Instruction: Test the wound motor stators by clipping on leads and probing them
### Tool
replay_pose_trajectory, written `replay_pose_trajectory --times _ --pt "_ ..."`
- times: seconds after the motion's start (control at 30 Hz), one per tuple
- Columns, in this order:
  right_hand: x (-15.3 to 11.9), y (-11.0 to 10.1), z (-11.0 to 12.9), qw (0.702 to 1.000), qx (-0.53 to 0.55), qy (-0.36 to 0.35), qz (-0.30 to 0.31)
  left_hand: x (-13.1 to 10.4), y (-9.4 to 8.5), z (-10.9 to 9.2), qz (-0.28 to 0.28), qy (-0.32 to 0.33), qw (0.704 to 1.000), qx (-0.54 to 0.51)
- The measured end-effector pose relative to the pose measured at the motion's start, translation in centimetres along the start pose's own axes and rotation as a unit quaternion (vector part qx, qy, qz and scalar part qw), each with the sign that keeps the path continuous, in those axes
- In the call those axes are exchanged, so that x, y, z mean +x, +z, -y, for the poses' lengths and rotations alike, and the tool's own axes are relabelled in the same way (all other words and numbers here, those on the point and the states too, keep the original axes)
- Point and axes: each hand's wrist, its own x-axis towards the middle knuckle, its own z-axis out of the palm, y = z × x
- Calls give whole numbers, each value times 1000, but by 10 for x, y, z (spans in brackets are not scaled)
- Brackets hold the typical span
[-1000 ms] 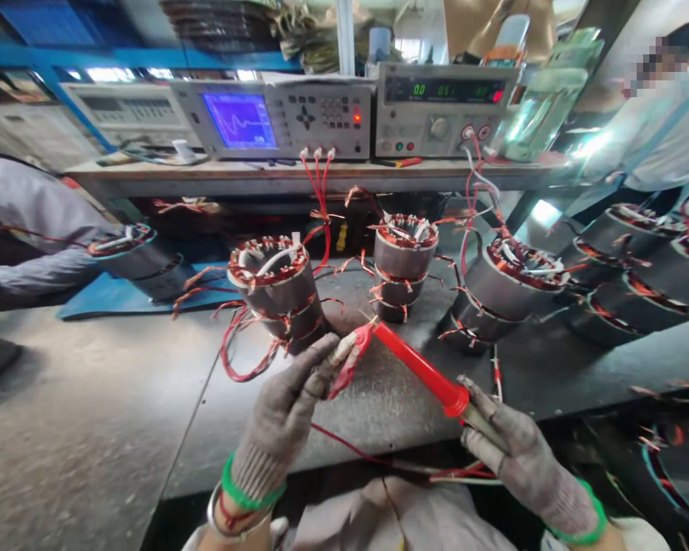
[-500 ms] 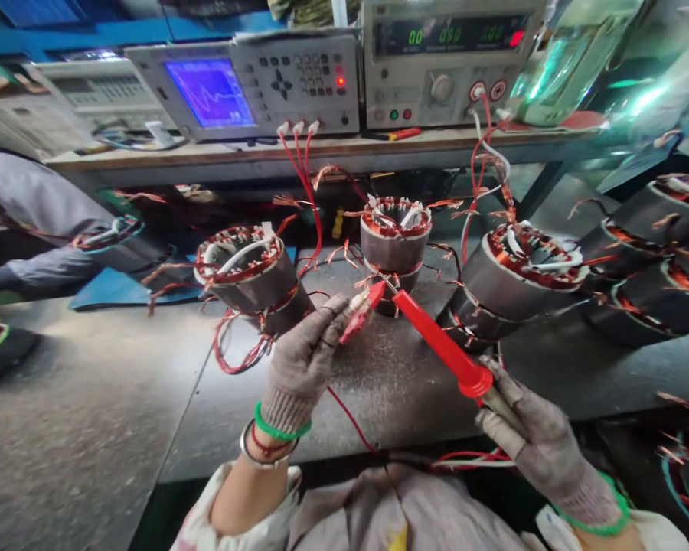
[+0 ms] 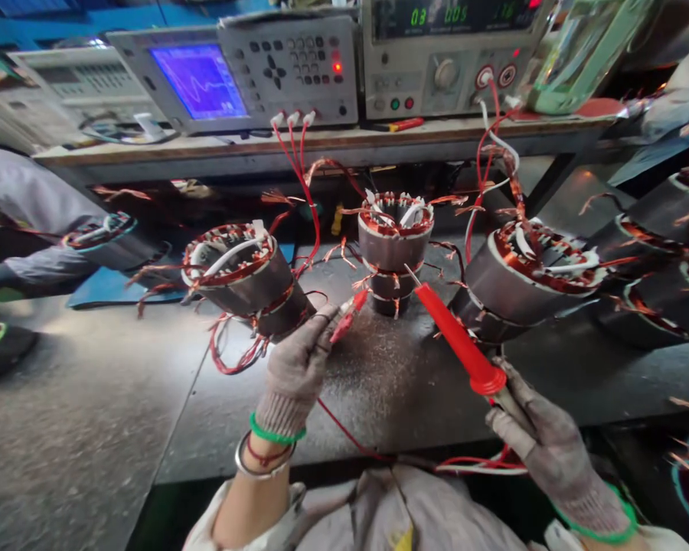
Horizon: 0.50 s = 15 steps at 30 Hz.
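Observation:
My gloved left hand (image 3: 302,363) pinches a red clip (image 3: 349,315) just left of the middle stator stack (image 3: 395,249). In my gloved right hand (image 3: 545,436) is the grey handle of a red test probe (image 3: 453,333). The probe's metal tip points at the middle stack's side, close to its winding seam; whether it touches cannot be told. Another stator stack (image 3: 241,287) stands tilted at the left, with copper leads around it, and a third stack (image 3: 531,287) is on the right.
Behind, a shelf (image 3: 333,141) carries a blue-screen meter (image 3: 198,80), a tester with green digits (image 3: 448,65) and a glass jar (image 3: 586,61). More stators (image 3: 666,237) stand at right. A person's sleeve (image 3: 34,184) is at left.
The red probe tip and the clip have moved apart, the probe rightward and the clip leftward. The tester's digits have changed. The whole view has shifted slightly.

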Motion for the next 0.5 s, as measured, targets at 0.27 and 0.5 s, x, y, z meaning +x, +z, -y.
replay_pose_trajectory --times 0.27,0.5 --pt "-33 3 -9 998 -17 33 58 -16 42 35 50 -100 993 26" --pt "-48 9 -14 995 -52 3 79 -20 63 63 71 -153 984 51"
